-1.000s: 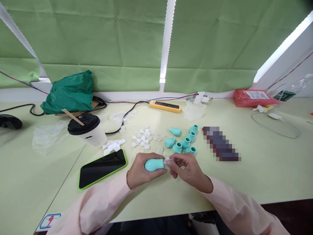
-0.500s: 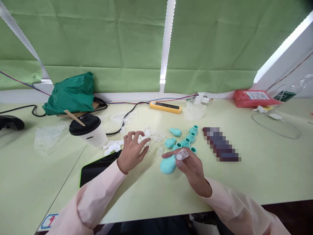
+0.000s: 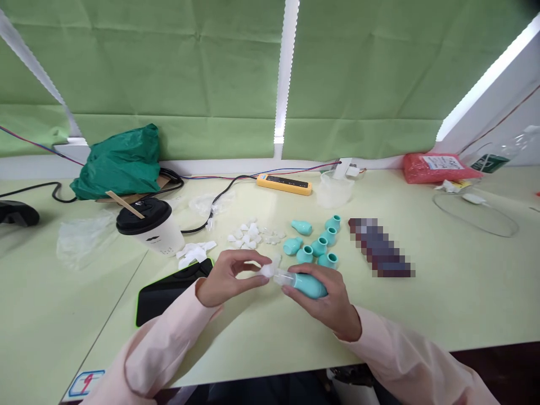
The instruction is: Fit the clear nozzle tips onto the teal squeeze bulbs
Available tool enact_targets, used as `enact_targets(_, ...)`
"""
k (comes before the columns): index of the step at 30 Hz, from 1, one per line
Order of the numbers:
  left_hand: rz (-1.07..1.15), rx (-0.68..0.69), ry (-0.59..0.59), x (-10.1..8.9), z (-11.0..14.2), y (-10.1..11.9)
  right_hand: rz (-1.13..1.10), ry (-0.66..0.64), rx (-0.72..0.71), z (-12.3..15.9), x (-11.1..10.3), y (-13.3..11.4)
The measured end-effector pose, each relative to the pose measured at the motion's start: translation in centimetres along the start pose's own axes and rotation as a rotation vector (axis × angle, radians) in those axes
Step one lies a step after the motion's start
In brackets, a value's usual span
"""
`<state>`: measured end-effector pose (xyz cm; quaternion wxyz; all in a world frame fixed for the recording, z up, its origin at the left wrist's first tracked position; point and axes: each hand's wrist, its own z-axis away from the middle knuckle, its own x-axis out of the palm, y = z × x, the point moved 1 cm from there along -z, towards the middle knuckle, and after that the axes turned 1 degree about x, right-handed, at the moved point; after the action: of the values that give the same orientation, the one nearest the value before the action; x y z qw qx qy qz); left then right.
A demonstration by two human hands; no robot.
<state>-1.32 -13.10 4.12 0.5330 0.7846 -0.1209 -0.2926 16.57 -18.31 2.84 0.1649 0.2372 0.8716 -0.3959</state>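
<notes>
My right hand (image 3: 329, 292) grips a teal squeeze bulb (image 3: 311, 285), which lies sideways with a clear plastic tube (image 3: 284, 277) fitted in its neck and pointing left. Between thumb and fingertips of my left hand (image 3: 234, 275) is a small white soft tip (image 3: 267, 270), held close to the tube's end; whether they touch I cannot tell. Just beyond the hands stand several more teal bulbs (image 3: 304, 254), some with open necks upward, others on their sides. A pile of white tips (image 3: 248, 233) and a few clear plastic pieces (image 3: 273, 235) lie behind my left hand.
To the left are a lidded paper cup (image 3: 156, 230), crumpled white tissue (image 3: 194, 253) and a black flat object with a green edge (image 3: 169, 292). A yellow power strip (image 3: 284, 184) lies at the back. On the right is a pixelated dark item (image 3: 379, 247).
My left hand has picked up a white tip and come toward the right hand. The bulb has turned so its clear tube points left, toward the tip.
</notes>
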Motion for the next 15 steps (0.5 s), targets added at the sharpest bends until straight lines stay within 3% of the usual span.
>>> enact_targets(4,0.295,-0.153,-0.196,-0.01,0.15,0.73,0.013,-0.023,-0.108,-0.08,0.01,0.21)
enact_targets(8,0.296,-0.284,-0.189,0.06,0.21,0.32,0.095,-0.062,-0.175,0.02,0.16,0.57)
enact_targets(15,0.275,-0.374,-0.165,-0.07,0.25,0.05,0.244,-0.104,-0.307,0.51,0.34,0.75)
